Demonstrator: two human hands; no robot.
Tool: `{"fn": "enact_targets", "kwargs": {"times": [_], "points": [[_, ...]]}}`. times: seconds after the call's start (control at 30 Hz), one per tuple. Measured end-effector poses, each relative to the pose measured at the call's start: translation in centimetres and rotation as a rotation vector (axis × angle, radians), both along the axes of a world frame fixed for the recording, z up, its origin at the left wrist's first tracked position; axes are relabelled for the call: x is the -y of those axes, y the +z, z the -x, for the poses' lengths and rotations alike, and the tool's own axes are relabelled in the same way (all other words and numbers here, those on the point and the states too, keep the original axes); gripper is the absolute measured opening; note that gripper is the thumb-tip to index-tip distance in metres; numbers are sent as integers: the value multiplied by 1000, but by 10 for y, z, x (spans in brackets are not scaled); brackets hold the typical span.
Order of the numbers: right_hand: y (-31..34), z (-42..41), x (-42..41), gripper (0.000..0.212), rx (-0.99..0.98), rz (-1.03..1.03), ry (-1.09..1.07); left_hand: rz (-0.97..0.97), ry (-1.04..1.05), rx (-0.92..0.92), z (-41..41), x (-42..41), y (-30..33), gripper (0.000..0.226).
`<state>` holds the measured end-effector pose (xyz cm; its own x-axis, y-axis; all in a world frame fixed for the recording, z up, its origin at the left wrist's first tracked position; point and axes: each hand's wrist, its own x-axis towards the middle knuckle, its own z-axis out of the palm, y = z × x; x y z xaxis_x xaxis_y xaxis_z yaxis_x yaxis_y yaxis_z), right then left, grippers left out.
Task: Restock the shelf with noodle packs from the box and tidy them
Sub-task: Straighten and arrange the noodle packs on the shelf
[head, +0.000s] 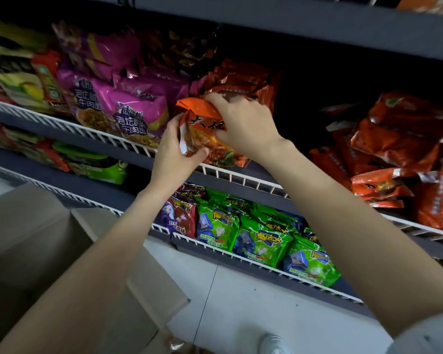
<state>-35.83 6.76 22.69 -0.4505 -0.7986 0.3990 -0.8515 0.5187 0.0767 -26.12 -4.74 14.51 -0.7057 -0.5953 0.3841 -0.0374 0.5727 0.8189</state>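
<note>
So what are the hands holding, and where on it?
One orange noodle pack. The left hand grips its lower left edge; the right hand holds its top right part.

Orange noodle pack [205, 129] (black lettering), purple packs [136, 111] beside, green packs [261, 238] below.

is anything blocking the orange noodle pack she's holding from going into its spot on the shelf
Nothing visible does. Both the left hand and right hand hold the orange pack at the wire rail, with matching orange packs behind and a dark gap to the right.
</note>
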Motion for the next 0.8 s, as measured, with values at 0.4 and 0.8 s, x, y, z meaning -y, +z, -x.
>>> {"fn": "enact_targets", "kwargs": {"times": [0.4, 0.8], "points": [[-20, 10, 28, 61, 168, 116, 18, 47, 58, 75, 14, 14, 13, 72], [-62, 21, -26, 90, 517, 457, -190, 933, 69, 284, 28, 6, 5, 109]]}}
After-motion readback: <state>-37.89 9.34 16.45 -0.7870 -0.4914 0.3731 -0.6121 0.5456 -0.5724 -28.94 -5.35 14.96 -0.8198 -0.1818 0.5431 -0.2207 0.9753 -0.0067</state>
